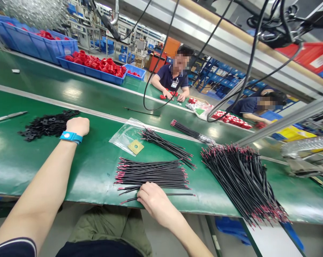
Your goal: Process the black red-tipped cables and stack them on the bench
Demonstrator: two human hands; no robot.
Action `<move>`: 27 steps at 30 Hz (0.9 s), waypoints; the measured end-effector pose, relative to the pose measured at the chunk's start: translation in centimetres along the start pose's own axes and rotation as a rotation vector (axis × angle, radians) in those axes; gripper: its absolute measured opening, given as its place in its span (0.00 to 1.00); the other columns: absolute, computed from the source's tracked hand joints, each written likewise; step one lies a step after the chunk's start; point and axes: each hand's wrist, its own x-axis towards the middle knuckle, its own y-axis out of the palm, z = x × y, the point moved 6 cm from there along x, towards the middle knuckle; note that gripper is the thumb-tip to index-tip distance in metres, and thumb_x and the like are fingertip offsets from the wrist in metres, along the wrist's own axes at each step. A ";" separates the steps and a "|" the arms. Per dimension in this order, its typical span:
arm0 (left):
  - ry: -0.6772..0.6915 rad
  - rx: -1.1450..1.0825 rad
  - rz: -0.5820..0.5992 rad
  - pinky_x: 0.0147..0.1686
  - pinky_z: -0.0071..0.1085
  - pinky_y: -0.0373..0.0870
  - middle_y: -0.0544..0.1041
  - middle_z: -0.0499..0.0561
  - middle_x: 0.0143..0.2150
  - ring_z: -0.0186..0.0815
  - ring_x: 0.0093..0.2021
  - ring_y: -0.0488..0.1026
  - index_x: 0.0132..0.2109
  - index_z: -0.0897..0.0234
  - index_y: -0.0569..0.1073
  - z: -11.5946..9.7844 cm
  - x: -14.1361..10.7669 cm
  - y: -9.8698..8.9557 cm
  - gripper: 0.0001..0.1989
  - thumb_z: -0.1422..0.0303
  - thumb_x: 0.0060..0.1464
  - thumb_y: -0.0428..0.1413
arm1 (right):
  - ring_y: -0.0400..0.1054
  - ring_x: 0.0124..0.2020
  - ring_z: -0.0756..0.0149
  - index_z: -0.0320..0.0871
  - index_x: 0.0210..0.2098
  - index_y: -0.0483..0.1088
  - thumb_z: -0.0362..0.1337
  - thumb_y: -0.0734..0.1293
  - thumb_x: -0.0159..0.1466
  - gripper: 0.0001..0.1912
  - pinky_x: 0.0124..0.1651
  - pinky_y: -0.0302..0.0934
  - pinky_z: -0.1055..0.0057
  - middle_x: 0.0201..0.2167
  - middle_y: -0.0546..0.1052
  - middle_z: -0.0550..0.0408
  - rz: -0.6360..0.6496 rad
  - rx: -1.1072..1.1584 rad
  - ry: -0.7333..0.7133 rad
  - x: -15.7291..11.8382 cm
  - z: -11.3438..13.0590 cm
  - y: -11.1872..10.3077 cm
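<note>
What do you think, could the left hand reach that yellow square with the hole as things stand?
Probably yes: only bare green tabletop and part of the clear bag seem to lie between the left hand and the yellow square. Whether it sits inside the bag, I can't tell.

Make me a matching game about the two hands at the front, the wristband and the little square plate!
Things:
1. Left hand
2. Right hand
3. Wristband
4. Square plate

Clues:
A. Yellowish, with a round hole
B. At the edge of a pile of small black parts
C. Bright blue
D. Fingers over black cables

Right pairs: 1-B, 2-D, 3-C, 4-A
</note>
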 end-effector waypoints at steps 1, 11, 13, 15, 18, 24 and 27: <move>0.005 0.028 0.003 0.42 0.50 0.68 0.74 0.77 0.42 0.56 0.44 0.72 0.39 0.83 0.76 0.0 0.1 0.2 0.14 0.76 0.47 0.52 | 0.63 0.38 0.65 0.42 0.38 0.65 0.34 0.59 0.70 0.06 0.44 0.58 0.68 0.36 0.70 0.53 -0.001 0.032 -0.002 -0.1 -0.1 -0.2; 0.238 0.081 -0.048 0.50 0.36 0.67 0.75 0.63 0.49 0.47 0.49 0.71 0.52 0.70 0.74 -4.1 1.7 3.1 0.20 0.71 0.52 0.53 | 0.68 0.37 0.68 0.43 0.46 0.70 0.36 0.59 0.70 0.09 0.41 0.59 0.73 0.37 0.73 0.53 -0.437 0.176 0.133 3.3 -7.2 -11.7; 0.260 0.053 -0.089 0.50 0.35 0.67 0.74 0.63 0.49 0.47 0.48 0.72 0.52 0.71 0.74 -4.5 2.0 3.6 0.20 0.69 0.53 0.53 | 0.69 0.36 0.67 0.43 0.47 0.72 0.34 0.59 0.70 0.11 0.40 0.60 0.73 0.37 0.74 0.52 -0.466 0.028 0.132 5.8 -8.4 -11.7; 0.227 0.018 -0.117 0.48 0.35 0.68 0.73 0.64 0.47 0.46 0.45 0.73 0.50 0.72 0.75 -4.3 2.4 3.9 0.19 0.67 0.53 0.53 | 0.69 0.36 0.67 0.43 0.44 0.73 0.33 0.60 0.68 0.10 0.38 0.60 0.73 0.36 0.74 0.52 -0.466 -0.073 0.133 8.1 -9.5 -10.2; 0.185 -0.045 -0.127 0.46 0.34 0.69 0.73 0.62 0.44 0.44 0.43 0.73 0.44 0.71 0.78 -3.8 2.5 3.9 0.15 0.65 0.52 0.56 | 0.69 0.35 0.68 0.42 0.40 0.73 0.32 0.62 0.66 0.07 0.37 0.59 0.74 0.36 0.75 0.53 -0.489 -0.121 0.155 10.2 -11.0 -6.8; 0.208 -0.072 -0.271 0.39 0.35 0.69 0.75 0.56 0.41 0.45 0.41 0.73 0.40 0.64 0.74 -4.9 1.6 3.2 0.08 0.68 0.54 0.53 | 0.68 0.31 0.69 0.41 0.38 0.71 0.29 0.63 0.62 0.07 0.36 0.58 0.73 0.34 0.75 0.56 -0.535 -0.098 0.151 10.0 -12.5 -3.4; 0.236 -0.069 -0.291 0.40 0.35 0.68 0.75 0.57 0.43 0.44 0.41 0.74 0.44 0.66 0.73 -5.9 1.3 3.7 0.11 0.68 0.56 0.51 | 0.67 0.30 0.70 0.42 0.37 0.72 0.28 0.63 0.62 0.07 0.36 0.57 0.73 0.32 0.75 0.56 -0.555 -0.056 0.143 9.9 -12.5 -3.5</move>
